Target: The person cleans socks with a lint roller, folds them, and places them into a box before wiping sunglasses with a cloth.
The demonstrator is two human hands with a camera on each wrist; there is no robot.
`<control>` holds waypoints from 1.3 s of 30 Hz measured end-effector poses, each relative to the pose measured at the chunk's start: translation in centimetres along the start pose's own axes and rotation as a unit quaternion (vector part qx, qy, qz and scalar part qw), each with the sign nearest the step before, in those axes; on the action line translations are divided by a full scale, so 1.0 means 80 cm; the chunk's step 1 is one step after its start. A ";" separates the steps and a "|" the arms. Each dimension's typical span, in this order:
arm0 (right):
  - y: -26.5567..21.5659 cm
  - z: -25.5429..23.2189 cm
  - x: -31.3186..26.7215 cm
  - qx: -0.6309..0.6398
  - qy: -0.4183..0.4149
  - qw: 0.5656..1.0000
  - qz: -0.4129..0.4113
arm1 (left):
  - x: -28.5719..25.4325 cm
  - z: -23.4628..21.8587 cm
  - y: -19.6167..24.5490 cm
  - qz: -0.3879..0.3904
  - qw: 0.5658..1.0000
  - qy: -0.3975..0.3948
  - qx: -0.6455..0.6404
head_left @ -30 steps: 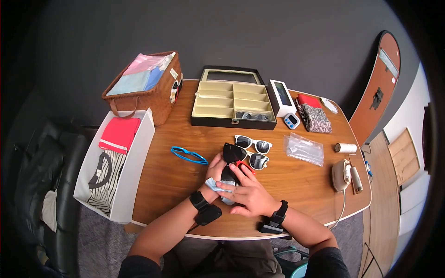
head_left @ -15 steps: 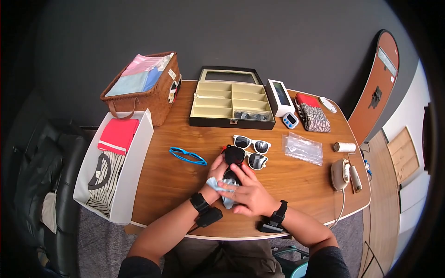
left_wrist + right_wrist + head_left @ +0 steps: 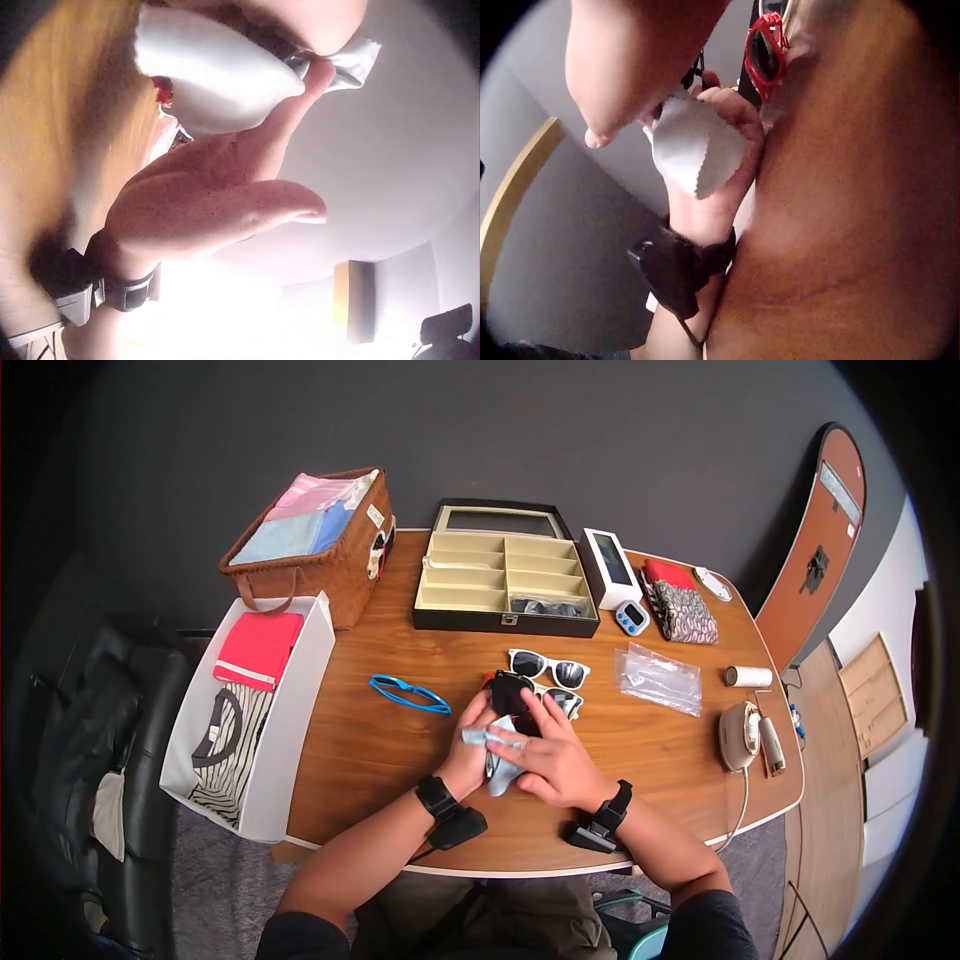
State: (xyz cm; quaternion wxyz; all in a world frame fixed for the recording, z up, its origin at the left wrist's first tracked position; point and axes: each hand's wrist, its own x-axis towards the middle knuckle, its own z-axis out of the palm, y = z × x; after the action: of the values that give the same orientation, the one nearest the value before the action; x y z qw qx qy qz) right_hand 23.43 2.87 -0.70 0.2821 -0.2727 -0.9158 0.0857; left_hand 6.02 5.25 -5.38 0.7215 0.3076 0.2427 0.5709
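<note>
In the head view, both hands meet over the near middle of the table. The left hand (image 3: 466,760) holds black sunglasses (image 3: 512,692), largely covered by the fingers. The right hand (image 3: 562,762) grips a pale blue cleaning cloth (image 3: 506,768) against them. From the left wrist, the cloth (image 3: 217,71) drapes between the two hands, the right hand's thumb standing apart from it. In the right wrist view, the cloth (image 3: 697,146) hangs over the left palm. Red sunglasses (image 3: 767,56) lie on the table just beyond.
White sunglasses (image 3: 548,669) and a cream-framed pair (image 3: 566,702) lie beyond the hands, blue glasses (image 3: 410,694) to their left. An open display case (image 3: 460,622) stands behind. Rightward are a plastic bag (image 3: 660,678), a timer (image 3: 632,618) and a small steamer (image 3: 738,735). A white bin (image 3: 312,700) stands left.
The right hand has moved slightly up and right, its fingers now farther over the black sunglasses. The cloth has shifted with the hands and shows more below the fingers.
</note>
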 end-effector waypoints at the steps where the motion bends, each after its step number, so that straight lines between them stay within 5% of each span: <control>1: 0.000 -0.001 0.000 -0.006 0.003 1.000 0.006 | 0.001 0.000 -0.002 0.004 1.000 0.001 0.009; 10: -0.011 0.000 -0.001 0.003 0.012 1.000 -0.010 | 0.010 -0.016 -0.014 0.030 0.999 -0.016 0.043; 16: -0.028 0.000 -0.004 0.063 -0.040 0.996 -0.042 | 0.020 -0.023 0.001 0.028 0.999 0.015 0.009; 21: -0.023 0.001 -0.003 0.065 -0.007 0.997 -0.039 | 0.019 -0.006 -0.003 0.022 0.998 0.063 -0.020; 39: -0.018 0.001 -0.005 0.119 0.003 0.993 -0.021 | 0.017 -0.016 0.005 -0.009 0.999 0.032 -0.040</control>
State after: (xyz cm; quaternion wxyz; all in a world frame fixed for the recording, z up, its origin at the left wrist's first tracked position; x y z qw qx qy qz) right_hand 23.05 1.45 -0.50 0.3164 -0.2187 -0.9039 0.1871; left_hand 5.19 6.87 -5.97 0.7298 0.2580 0.2457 0.5834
